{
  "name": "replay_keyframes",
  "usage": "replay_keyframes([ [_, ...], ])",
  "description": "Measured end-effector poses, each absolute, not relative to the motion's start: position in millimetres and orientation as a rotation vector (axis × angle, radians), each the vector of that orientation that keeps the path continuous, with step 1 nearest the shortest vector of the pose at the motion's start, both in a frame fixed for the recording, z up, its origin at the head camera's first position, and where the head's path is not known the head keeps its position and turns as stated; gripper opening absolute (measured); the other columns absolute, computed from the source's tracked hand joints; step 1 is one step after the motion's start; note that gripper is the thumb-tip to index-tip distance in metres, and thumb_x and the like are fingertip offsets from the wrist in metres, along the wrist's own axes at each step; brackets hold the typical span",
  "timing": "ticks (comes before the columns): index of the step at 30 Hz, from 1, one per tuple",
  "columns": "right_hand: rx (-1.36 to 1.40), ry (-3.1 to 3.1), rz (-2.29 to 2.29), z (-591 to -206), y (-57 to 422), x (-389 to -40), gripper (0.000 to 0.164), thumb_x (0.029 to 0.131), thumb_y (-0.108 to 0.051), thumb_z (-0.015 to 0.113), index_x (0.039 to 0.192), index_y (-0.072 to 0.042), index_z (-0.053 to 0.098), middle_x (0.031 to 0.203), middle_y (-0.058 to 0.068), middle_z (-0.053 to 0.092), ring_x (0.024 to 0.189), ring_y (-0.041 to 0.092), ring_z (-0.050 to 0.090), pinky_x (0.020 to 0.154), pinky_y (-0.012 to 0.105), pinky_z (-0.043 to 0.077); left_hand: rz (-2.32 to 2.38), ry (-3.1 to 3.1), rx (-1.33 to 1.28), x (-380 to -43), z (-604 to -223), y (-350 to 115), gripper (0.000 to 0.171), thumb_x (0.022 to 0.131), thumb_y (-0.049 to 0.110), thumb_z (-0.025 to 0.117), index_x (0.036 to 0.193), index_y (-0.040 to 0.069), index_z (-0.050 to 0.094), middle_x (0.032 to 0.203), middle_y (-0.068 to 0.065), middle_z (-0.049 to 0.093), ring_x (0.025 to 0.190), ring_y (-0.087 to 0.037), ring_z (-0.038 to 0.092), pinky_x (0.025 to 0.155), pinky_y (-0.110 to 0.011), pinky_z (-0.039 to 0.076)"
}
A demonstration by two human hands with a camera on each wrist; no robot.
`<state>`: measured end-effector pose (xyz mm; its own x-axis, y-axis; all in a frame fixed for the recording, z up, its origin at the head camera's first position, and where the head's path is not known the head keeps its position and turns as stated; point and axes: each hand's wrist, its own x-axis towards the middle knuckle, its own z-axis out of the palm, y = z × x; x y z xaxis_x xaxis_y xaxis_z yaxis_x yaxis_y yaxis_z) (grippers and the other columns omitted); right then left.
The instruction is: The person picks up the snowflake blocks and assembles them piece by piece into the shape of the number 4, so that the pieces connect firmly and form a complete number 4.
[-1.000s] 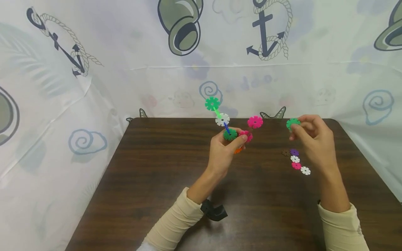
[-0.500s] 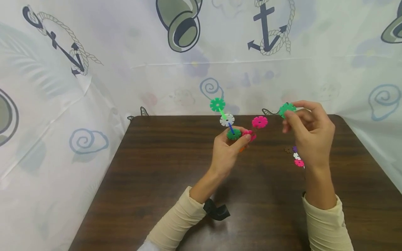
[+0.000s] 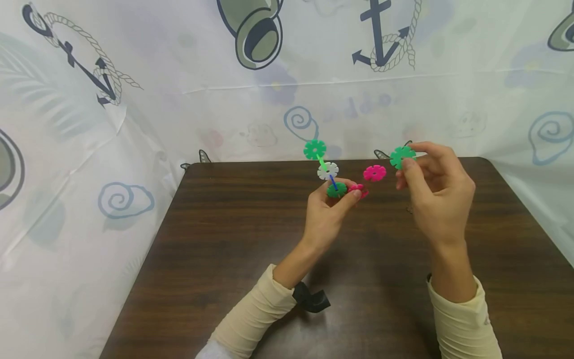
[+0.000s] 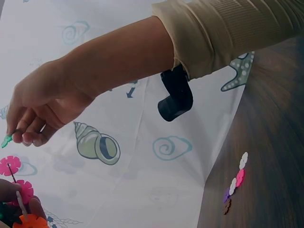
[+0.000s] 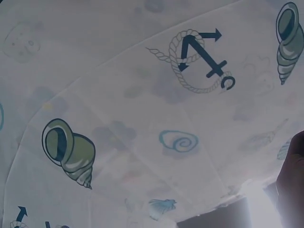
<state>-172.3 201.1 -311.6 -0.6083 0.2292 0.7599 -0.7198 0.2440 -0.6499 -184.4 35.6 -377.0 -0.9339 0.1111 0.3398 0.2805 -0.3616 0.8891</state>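
Note:
My left hand pinches a joined chain of notched plastic snowflake discs above the table. In the head view its upper arm runs through a dark green disc, a blue one seen edge-on, a white disc and a light green one to a green disc at the top. Pink discs branch off to the right. An orange disc shows low in the left wrist view. Between thumb and fingers, my right hand holds a single green disc, apart from the pink end.
Several loose discs, among them a pink one and a brown one, lie on the dark wooden table. My right hand mostly hides them in the head view. A patterned cloth hangs behind the table.
My right hand has moved left with its green disc, closer to the pink end of the chain. My left hand has shifted slightly right, tilting the chain.

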Motion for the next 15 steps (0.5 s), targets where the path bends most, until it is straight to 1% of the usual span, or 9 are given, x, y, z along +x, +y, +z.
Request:
replay_keyframes([
  [3,0.427,-1.765,1.402,-311.2,198.0,-169.2,0.023,0.092,0.007,0.065,0.115,0.01,0.07,0.074,-0.014,0.07,0.057,0.002,0.062,0.059,0.015,0.053,-2.43,-1.717,-0.528,-183.6,-377.2,36.4,0.016,0.097,-0.001,0.067,0.107,-0.013,0.065,0.105,-0.03,0.069,0.104,-0.039,0.076,0.09,-0.027,0.061],
  [5,0.424,-1.78,1.369,-311.5,196.5,-168.3,0.024,0.092,0.006,0.066,0.115,0.008,0.071,0.074,-0.016,0.069,0.058,0.001,0.061,0.06,0.014,0.053,-2.421,-1.719,-0.527,-183.5,-377.7,37.2,0.016,0.097,-0.001,0.067,0.107,-0.013,0.065,0.105,-0.031,0.069,0.103,-0.035,0.077,0.088,-0.026,0.061],
  [7,0.426,-1.793,1.342,-312.3,195.4,-168.0,0.023,0.092,0.007,0.067,0.115,0.007,0.071,0.075,-0.018,0.069,0.058,0.0,0.06,0.061,0.012,0.052,-2.429,-1.709,-0.531,-183.1,-377.9,38.0,0.016,0.096,-0.002,0.067,0.107,-0.013,0.064,0.105,-0.031,0.069,0.101,-0.028,0.078,0.09,-0.027,0.061],
  [10,0.432,-1.825,1.303,-313.8,194.9,-167.9,0.024,0.091,0.007,0.069,0.115,0.005,0.072,0.074,-0.018,0.067,0.059,-0.003,0.059,0.065,0.011,0.051,-2.419,-1.714,-0.529,-182.6,-378.0,38.9,0.016,0.096,-0.002,0.068,0.107,-0.013,0.064,0.104,-0.032,0.069,0.096,-0.015,0.077,0.089,-0.026,0.061],
  [12,0.433,-1.856,1.264,-314.3,194.7,-168.0,0.025,0.09,0.007,0.07,0.115,0.003,0.073,0.072,-0.013,0.068,0.06,-0.006,0.058,0.066,0.01,0.05,-2.401,-1.728,-0.525,-182.4,-377.8,39.4,0.016,0.096,-0.001,0.068,0.107,-0.012,0.065,0.103,-0.031,0.069,0.092,-0.009,0.076,0.087,-0.024,0.06],
  [15,0.425,-1.904,1.17,-315.4,194.2,-167.4,0.026,0.091,0.004,0.072,0.116,0.001,0.073,0.07,0.002,0.07,0.065,-0.014,0.058,0.066,0.006,0.047,-2.368,-1.752,-0.513,-181.9,-377.7,39.4,0.015,0.096,0.001,0.07,0.106,-0.01,0.066,0.101,-0.03,0.07,0.089,-0.007,0.075,0.083,-0.021,0.059],
])
